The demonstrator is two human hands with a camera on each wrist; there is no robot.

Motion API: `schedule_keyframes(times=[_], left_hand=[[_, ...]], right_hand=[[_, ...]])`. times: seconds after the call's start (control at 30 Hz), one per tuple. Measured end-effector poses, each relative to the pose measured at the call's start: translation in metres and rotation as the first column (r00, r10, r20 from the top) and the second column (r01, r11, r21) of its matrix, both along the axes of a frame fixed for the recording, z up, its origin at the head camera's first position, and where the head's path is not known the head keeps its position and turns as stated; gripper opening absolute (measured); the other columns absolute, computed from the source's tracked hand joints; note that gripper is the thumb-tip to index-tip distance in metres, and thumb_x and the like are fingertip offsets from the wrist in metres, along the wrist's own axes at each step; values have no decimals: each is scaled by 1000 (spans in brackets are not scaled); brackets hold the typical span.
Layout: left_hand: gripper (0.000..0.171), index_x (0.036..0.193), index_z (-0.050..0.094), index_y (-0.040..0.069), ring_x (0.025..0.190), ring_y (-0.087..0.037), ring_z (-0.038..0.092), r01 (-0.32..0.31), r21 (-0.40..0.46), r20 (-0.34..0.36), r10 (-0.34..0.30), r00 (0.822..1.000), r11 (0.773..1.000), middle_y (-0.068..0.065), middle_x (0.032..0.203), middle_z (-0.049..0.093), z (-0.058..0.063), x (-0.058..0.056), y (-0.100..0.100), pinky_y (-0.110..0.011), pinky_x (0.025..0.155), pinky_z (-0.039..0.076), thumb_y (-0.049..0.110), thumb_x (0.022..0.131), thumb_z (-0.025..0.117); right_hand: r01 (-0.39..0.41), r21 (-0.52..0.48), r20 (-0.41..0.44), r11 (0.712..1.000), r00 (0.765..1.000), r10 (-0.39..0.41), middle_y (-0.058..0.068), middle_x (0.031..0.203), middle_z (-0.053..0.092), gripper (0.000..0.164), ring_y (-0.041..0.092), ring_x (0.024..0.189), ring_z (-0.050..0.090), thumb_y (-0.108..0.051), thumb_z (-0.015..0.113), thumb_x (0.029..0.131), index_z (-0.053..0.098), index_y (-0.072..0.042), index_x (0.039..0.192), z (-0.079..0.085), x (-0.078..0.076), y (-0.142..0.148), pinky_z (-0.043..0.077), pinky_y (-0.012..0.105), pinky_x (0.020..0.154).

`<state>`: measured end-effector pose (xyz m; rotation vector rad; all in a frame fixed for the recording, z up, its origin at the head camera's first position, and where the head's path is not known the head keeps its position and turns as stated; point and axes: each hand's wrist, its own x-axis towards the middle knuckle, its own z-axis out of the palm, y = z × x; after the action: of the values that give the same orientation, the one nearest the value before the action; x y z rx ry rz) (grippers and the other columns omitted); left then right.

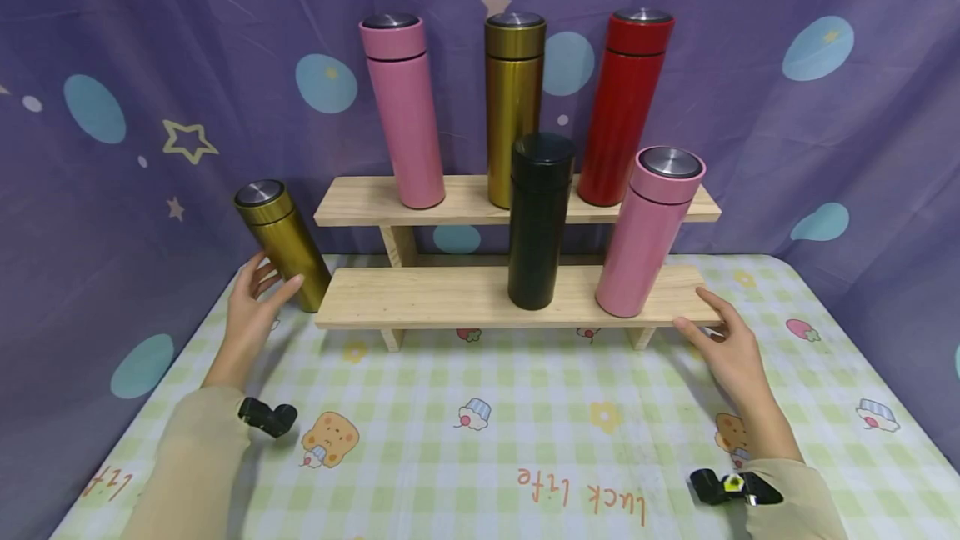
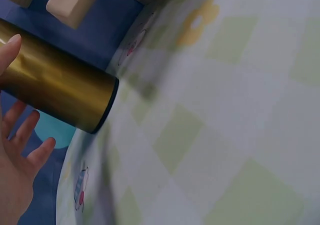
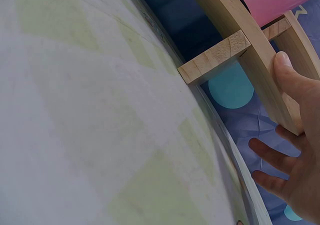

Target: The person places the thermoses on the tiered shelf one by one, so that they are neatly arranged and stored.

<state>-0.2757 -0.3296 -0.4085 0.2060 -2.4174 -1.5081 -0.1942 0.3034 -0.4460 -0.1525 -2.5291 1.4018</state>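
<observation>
My left hand [image 1: 253,307] is at a gold thermos [image 1: 288,244] with a silver lid top, left of a two-tier wooden rack [image 1: 420,294]. Thumb and fingers lie on either side of the thermos. In the left wrist view the fingers [image 2: 26,130] are spread loosely below its body, and the thumb overlaps it. My right hand [image 1: 731,348] pinches the right end of the lower shelf, thumb on the front edge and index finger at the end. The other fingers [image 3: 272,155] hang loose. On that shelf stand a black thermos [image 1: 540,227] and a pink thermos [image 1: 648,236].
The upper shelf bears another pink thermos [image 1: 408,123], another gold thermos [image 1: 513,98] and a red thermos [image 1: 626,111]. A green-and-white checked cloth [image 1: 420,448] covers the table. A purple patterned curtain [image 1: 247,40] hangs behind and at both sides.
</observation>
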Motion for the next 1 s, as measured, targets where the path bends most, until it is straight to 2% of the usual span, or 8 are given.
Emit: schedule_keyframes(times=[0.1, 0.17, 0.33, 0.63, 1.0], left_hand=[[82, 159, 20, 27, 139, -33, 36, -3, 14, -12, 3, 1000, 1000, -15, 157, 32, 3, -4, 2, -49, 104, 37, 41, 93, 67], [82, 159, 21, 24, 138, -33, 37, -8, 25, -28, 9, 1000, 1000, -16, 156, 34, 4, -7, 4, -47, 107, 35, 39, 93, 68], [83, 158, 22, 20, 136, -32, 39, -35, 41, -36, 36, 999, 999, -17, 153, 36, 6, -13, 8, -43, 108, 35, 36, 92, 70], [91, 158, 18, 13, 136, -33, 36, -49, 59, -6, 50, 999, 997, -17, 153, 32, 7, -21, 14, -46, 108, 34, 38, 90, 72], [86, 156, 27, 21, 131, -28, 43, -132, 55, -44, 135, 990, 990, -12, 150, 40, 10, -22, 17, -39, 103, 39, 35, 87, 76]], right_hand=[[-3, -1, 4, 1000, 1000, 3, 24, 157, 27, 75, 49, 124, 44, -42, 64, 96, 29, -15, 157, 1, 1, 0, 34, 64, 100], [-1, -3, 6, 1000, 1000, 2, 24, 157, 28, 75, 49, 124, 44, -42, 64, 96, 29, -16, 157, 1, 1, 1, 34, 64, 100], [-6, -4, -2, 1000, 1000, 5, 25, 155, 30, 75, 48, 123, 45, -41, 64, 96, 29, -16, 157, 2, 1, 2, 35, 63, 100], [-2, 9, -1, 1000, 1000, 2, 24, 156, 30, 74, 46, 122, 46, -41, 64, 96, 30, -16, 157, -1, 1, 1, 36, 61, 99], [4, -5, -7, 1000, 1000, -4, 23, 155, 32, 74, 44, 122, 46, -41, 65, 96, 31, -16, 157, 0, 0, -1, 36, 63, 100]])
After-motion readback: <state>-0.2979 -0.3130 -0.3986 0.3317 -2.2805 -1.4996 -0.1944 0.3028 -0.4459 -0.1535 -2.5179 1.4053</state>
